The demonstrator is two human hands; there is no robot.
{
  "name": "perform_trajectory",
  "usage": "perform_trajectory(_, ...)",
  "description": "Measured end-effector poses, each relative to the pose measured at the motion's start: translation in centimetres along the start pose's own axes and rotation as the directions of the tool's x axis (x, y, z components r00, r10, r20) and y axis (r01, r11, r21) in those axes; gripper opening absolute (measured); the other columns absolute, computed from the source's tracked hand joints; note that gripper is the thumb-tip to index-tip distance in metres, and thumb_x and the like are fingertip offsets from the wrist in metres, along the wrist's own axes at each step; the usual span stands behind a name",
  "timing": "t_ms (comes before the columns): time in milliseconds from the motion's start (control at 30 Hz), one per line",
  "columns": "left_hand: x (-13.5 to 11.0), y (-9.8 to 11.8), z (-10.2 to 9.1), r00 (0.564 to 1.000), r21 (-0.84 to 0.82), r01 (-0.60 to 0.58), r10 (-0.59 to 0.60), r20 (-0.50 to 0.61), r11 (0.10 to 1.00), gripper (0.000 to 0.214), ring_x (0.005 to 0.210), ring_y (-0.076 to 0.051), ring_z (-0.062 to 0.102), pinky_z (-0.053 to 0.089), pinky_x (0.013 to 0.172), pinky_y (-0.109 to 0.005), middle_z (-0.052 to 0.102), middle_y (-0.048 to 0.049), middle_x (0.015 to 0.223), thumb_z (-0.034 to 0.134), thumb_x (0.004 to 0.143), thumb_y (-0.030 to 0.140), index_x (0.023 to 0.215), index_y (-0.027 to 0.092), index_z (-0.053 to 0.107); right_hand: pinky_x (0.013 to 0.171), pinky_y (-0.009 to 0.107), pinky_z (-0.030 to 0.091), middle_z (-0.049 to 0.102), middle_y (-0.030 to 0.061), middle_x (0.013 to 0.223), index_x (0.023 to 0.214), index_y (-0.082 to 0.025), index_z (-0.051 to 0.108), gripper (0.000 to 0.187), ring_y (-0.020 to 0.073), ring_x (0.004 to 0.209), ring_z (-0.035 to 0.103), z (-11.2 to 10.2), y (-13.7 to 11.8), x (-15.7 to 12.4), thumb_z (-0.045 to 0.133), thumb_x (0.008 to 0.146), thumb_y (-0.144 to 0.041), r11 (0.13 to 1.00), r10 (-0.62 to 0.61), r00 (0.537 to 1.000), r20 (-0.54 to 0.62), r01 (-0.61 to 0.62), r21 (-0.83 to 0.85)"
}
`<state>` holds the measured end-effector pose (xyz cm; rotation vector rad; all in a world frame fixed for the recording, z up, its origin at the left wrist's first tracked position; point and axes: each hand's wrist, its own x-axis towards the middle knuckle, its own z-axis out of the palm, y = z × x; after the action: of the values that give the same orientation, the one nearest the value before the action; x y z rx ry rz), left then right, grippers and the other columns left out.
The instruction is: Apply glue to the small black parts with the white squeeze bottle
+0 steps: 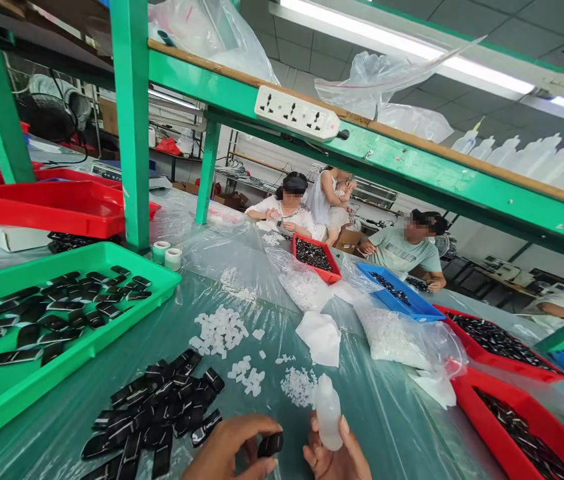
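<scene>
My left hand (229,445) pinches a small glossy black piece (271,444) between thumb and fingers. Upright in my right hand (355,453) is a translucent white squeeze bottle (329,415), its narrow tip pointing up and away. To the left of my left hand lies a loose pile of black pieces (155,407). Beyond my hands, small white chips form a larger heap (219,330), a smaller group (247,375) and a mound of tiny bits (299,387) right beside the bottle.
A green tray (127,317) of black pieces sits at left, with red trays (47,207) behind. Red bins (537,407) and a blue bin (402,293) line the right. A green shelf frame (242,87) crosses overhead. Several people work across the table.
</scene>
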<state>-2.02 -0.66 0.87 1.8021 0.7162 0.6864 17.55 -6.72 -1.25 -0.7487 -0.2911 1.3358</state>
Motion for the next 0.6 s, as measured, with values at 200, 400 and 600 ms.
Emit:
perform_trajectory(200,0.1,-0.1,0.0,0.997,-0.16,0.031,-0.043,-0.071,0.987,0.029,0.075,-0.018,0.059,0.049,0.065,-0.024,0.062,-0.0055,0.094,0.058,0.08,0.038,0.105,0.024,0.061,0.058,0.026,0.053,0.066,0.0015,0.069,0.077,-0.014,0.068,0.026,0.0064,0.048,0.055,0.0,-0.2,0.0,0.074,0.067,-0.037,1.0,-0.027,0.999,0.046,0.027,0.0)
perform_trajectory(400,0.2,4.0,-0.4,0.997,-0.545,-0.051,0.011,-0.076,0.837,0.03,0.066,-0.014,0.057,0.05,0.059,-0.026,0.054,-0.0033,0.085,0.062,0.079,0.04,0.1,0.019,0.056,0.058,0.025,0.052,0.065,0.0017,0.069,0.079,-0.015,0.068,0.027,0.0066,0.049,0.054,0.4,-0.4,-0.3,0.072,0.069,-0.04,0.997,-0.073,0.996,0.06,0.073,-0.012)
perform_trajectory(600,-2.1,11.3,-2.1,0.997,-0.737,0.078,-0.037,0.072,0.671,0.04,0.054,-0.013,0.058,0.046,0.046,-0.022,0.055,-0.0005,0.075,0.074,0.064,0.045,0.09,0.02,0.058,0.059,0.027,0.051,0.065,0.0012,0.07,0.083,-0.015,0.067,0.026,0.0075,0.05,0.054,0.3,-0.4,-0.4,0.07,0.071,-0.038,0.998,-0.064,0.996,0.069,0.065,-0.006)
